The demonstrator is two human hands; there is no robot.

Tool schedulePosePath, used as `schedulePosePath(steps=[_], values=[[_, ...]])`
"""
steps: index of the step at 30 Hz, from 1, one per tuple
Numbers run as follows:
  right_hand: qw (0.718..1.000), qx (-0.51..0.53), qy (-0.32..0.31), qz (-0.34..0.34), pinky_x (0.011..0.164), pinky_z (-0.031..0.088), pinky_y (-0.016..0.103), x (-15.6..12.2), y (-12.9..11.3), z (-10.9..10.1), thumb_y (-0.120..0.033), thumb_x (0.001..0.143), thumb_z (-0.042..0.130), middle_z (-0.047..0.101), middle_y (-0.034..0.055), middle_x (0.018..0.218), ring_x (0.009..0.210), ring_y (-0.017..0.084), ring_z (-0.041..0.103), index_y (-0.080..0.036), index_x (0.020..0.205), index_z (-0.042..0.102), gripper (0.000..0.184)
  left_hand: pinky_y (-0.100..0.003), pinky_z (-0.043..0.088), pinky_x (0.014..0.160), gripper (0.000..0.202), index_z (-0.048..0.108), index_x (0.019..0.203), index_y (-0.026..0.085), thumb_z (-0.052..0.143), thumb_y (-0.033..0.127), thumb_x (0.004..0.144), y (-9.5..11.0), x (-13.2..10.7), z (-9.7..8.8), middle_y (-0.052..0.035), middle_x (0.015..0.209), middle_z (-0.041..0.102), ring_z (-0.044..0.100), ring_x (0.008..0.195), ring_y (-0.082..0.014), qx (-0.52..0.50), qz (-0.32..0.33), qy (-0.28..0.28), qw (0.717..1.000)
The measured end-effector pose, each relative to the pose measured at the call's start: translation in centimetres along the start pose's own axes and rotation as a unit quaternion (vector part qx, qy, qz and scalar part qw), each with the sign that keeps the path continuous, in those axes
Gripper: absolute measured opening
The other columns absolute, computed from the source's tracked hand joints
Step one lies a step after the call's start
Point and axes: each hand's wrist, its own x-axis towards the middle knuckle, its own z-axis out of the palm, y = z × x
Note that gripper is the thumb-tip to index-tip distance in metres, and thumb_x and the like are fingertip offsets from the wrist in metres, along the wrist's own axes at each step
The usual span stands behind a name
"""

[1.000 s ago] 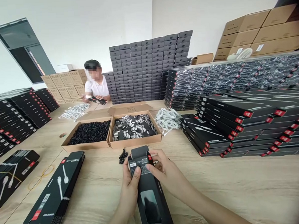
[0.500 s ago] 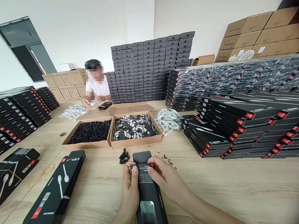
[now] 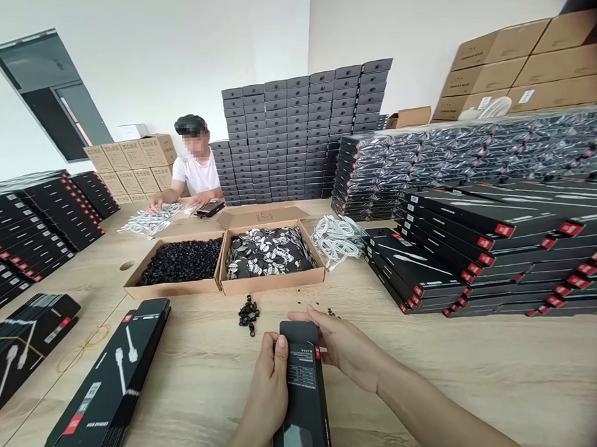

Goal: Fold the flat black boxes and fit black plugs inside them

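Note:
A long black cable box (image 3: pixel 302 397) with white print, a red mark and a clear window stands tilted in front of me. Its end flap (image 3: pixel 298 331) sticks up at the far end. My left hand (image 3: pixel 267 385) grips the box along its left side, thumb on the printed face. At the upper right edge is my right hand (image 3: pixel 352 351), its fingers stretched out beside and behind the flap; the thumb is partly hidden by the box. Small black clips (image 3: pixel 248 313) lie in a loose pile just beyond the box.
Cartons of black clips (image 3: pixel 182 293) and black-and-white cards (image 3: pixel 276 283) stand ahead. White cables (image 3: pixel 338 238) lie to their right. Flat boxes (image 3: pixel 111 380) are stacked left, black boxes (image 3: pixel 411 264) right. A co-worker (image 3: pixel 195 169) sits across the table, one hand at cables.
My right hand has let go of the box's top and moved right, its fingers now extended. The box has shifted slightly right, its flap more upright. The co-worker's hand has moved to the cables.

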Motion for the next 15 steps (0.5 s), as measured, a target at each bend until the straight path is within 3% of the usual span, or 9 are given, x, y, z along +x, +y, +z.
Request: schedulePosePath(steps=[5, 9, 12, 15], values=[[1.0, -0.015, -0.005, -0.004, 0.073, 0.048, 0.028, -0.2, 0.0, -0.1, -0.058, 0.085, 0.057, 0.071, 0.0076, 0.108, 0.091, 0.019, 0.062, -0.021, 0.101, 0.072, 0.042, -0.03, 0.037, 0.072, 0.038, 0.047, 0.084, 0.023, 0.034, 0.058, 0.094, 0.5, -0.2, 0.0, 0.0024, 0.075, 0.047, 0.044, 0.073, -0.0172, 0.008, -0.005, -0.016, 1.0], [0.994, -0.098, -0.037, -0.012, 0.068, 0.048, 0.03, -0.1, 0.5, 0.0, -0.053, 0.082, 0.062, 0.072, 0.0044, 0.085, 0.076, 0.019, 0.062, -0.02, 0.091, 0.072, 0.035, -0.03, 0.038, 0.072, 0.038, 0.048, 0.085, 0.023, 0.033, 0.056, 0.095, 1.0, -0.6, 0.0, 0.0015, 0.077, 0.048, 0.046, 0.075, -0.0172, 0.008, -0.013, -0.026, 1.0], [0.959, -0.25, -0.035, -0.131, 0.083, 0.048, 0.038, -0.6, 0.0, 0.2, -0.051, 0.086, 0.058, 0.072, 0.0047, 0.087, 0.086, 0.024, 0.063, -0.023, 0.092, 0.074, 0.033, -0.031, 0.039, 0.073, 0.035, 0.049, 0.092, 0.022, 0.035, 0.054, 0.095, 1.0, -0.6, -0.3, -0.0002, 0.081, 0.051, 0.047, 0.078, -0.0178, 0.01, -0.01, -0.019, 1.0], [0.915, -0.337, -0.054, -0.218, 0.102, 0.039, 0.042, -1.5, -0.7, 0.3, -0.056, 0.093, 0.045, 0.072, 0.0053, 0.108, 0.107, 0.027, 0.059, -0.027, 0.104, 0.074, 0.043, -0.032, 0.04, 0.074, 0.032, 0.047, 0.096, 0.022, 0.037, 0.052, 0.095, 0.7, -0.2, -0.7, -0.0011, 0.084, 0.052, 0.048, 0.079, -0.0178, 0.015, 0.008, -0.005, 1.0]])
